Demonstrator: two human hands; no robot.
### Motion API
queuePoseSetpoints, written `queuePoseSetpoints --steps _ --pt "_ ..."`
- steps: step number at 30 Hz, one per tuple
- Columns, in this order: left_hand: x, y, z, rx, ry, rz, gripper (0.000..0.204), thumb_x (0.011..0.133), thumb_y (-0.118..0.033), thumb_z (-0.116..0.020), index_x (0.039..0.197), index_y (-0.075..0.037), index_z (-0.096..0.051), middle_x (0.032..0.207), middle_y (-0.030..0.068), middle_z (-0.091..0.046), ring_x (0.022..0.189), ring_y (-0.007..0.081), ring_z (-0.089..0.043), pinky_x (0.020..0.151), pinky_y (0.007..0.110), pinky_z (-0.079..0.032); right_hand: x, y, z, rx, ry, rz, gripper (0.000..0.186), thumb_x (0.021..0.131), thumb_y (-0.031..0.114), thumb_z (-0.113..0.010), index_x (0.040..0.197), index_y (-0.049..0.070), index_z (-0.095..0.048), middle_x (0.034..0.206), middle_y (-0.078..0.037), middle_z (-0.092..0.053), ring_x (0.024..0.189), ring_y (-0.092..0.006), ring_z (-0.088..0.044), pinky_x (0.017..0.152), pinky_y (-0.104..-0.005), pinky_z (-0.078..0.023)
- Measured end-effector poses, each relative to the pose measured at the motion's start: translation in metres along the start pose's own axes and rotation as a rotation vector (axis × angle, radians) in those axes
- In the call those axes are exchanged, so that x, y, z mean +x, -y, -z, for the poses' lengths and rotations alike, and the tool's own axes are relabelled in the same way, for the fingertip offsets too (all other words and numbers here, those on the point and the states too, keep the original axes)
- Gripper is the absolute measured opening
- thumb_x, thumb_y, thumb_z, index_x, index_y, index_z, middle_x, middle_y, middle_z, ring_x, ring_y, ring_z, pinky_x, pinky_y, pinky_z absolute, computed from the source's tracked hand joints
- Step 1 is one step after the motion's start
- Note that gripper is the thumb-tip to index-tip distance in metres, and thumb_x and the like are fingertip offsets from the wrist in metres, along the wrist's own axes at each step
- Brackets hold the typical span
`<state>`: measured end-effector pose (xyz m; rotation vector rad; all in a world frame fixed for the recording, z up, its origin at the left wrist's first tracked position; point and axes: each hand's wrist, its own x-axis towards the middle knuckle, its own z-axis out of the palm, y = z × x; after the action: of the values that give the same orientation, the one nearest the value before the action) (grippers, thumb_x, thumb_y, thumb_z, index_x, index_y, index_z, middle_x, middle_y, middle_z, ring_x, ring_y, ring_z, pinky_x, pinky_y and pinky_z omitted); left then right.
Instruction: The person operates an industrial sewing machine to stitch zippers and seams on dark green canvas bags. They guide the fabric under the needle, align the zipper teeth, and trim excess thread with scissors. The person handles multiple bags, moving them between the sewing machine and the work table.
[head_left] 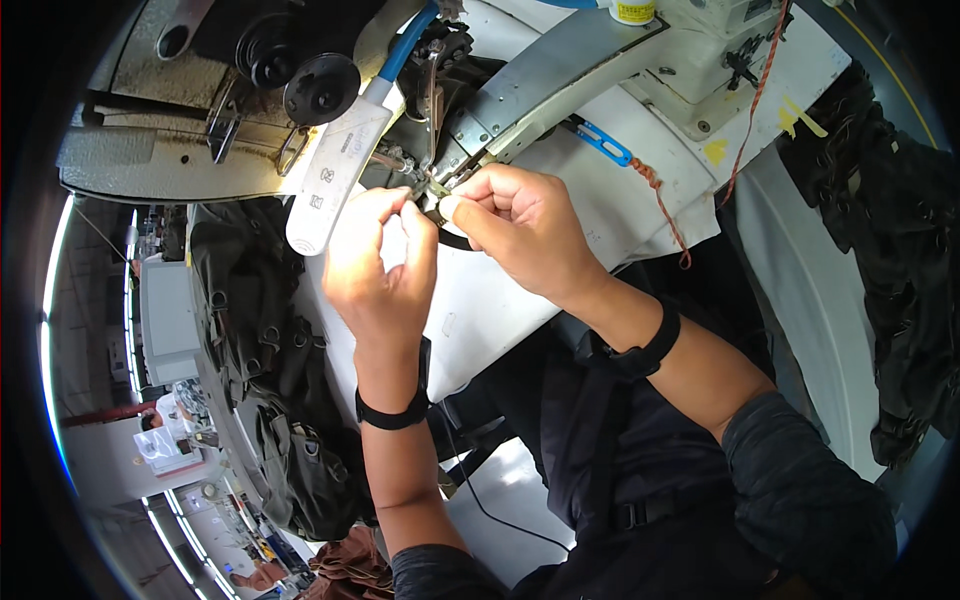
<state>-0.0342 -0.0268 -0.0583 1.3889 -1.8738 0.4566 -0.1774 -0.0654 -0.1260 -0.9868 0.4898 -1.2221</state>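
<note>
Both my hands meet at the needle end of a sewing machine (560, 75) with a narrow grey metal bed. My left hand (378, 270) is closed in a pinch, thumb against forefinger, left of the needle area. My right hand (525, 225) pinches from the other side, its fingertips close to a small olive-green piece (438, 188). What either pinch holds is too small and too covered to make out. Below the fingertips shows part of a dark strap (455, 241). A white lamp (340, 170) on a blue gooseneck hangs just left of my fingers.
Blue-handled thread snips (603, 143) on an orange braided cord lie right on the white tabletop (480, 325). Dark fabric bags (260, 370) pile up at left; more dark cloth (880, 240) hangs at right. A small yellow-labelled bottle (632, 11) stands on the machine. Another person (170, 415) sits far left.
</note>
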Motion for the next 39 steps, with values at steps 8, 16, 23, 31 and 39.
queuePoseSetpoints --steps 8,16,23,31,39 --pt "0.007 -0.003 -0.001 0.048 0.096 -0.052 0.015 0.089 -0.003 -0.080 0.102 -0.001 -0.072 0.091 0.0103 -0.075 0.076 0.0236 -0.072 0.072 0.031 -0.058 0.002 0.001 0.006 -0.035 0.042 0.032 0.008 0.097 0.004 -0.068 0.091 -0.001 -0.069 0.074 0.004 -0.064 0.066 0.0003 -0.052 0.057 -0.0197 -0.041" --pt "0.011 -0.003 0.009 0.126 0.173 -0.151 0.016 0.089 0.002 -0.079 0.103 0.001 -0.071 0.096 0.0123 -0.075 0.081 0.0227 -0.073 0.073 0.032 -0.058 0.000 0.006 -0.001 -0.096 0.002 0.045 0.010 0.098 0.006 -0.069 0.091 -0.001 -0.070 0.074 0.003 -0.065 0.065 -0.0006 -0.054 0.056 -0.0204 -0.042" --pt "-0.014 -0.011 0.003 -0.023 0.021 -0.072 0.027 0.086 0.009 -0.079 0.110 0.000 -0.074 0.106 0.0142 -0.077 0.095 0.0256 -0.076 0.085 0.034 -0.059 -0.003 0.004 -0.004 0.067 0.012 -0.032 0.010 0.099 0.007 -0.069 0.098 -0.003 -0.071 0.081 -0.001 -0.069 0.070 -0.0053 -0.063 0.062 -0.0228 -0.051" --pt "-0.017 -0.011 -0.001 0.027 -0.019 -0.159 0.027 0.081 0.011 -0.081 0.106 0.000 -0.076 0.103 0.0126 -0.078 0.092 0.0265 -0.076 0.082 0.035 -0.060 -0.006 0.009 -0.001 -0.003 0.022 -0.002 0.016 0.099 0.012 -0.067 0.096 -0.004 -0.071 0.081 -0.008 -0.073 0.075 -0.0084 -0.071 0.068 -0.0260 -0.057" --pt "-0.014 -0.013 -0.003 0.064 -0.021 -0.213 0.033 0.077 0.011 -0.081 0.107 -0.001 -0.076 0.099 0.0104 -0.075 0.087 0.0250 -0.073 0.075 0.034 -0.058 -0.007 0.013 -0.002 0.080 0.025 -0.059 0.011 0.100 0.006 -0.069 0.098 -0.005 -0.072 0.080 -0.006 -0.073 0.071 -0.0091 -0.069 0.064 -0.0240 -0.056"
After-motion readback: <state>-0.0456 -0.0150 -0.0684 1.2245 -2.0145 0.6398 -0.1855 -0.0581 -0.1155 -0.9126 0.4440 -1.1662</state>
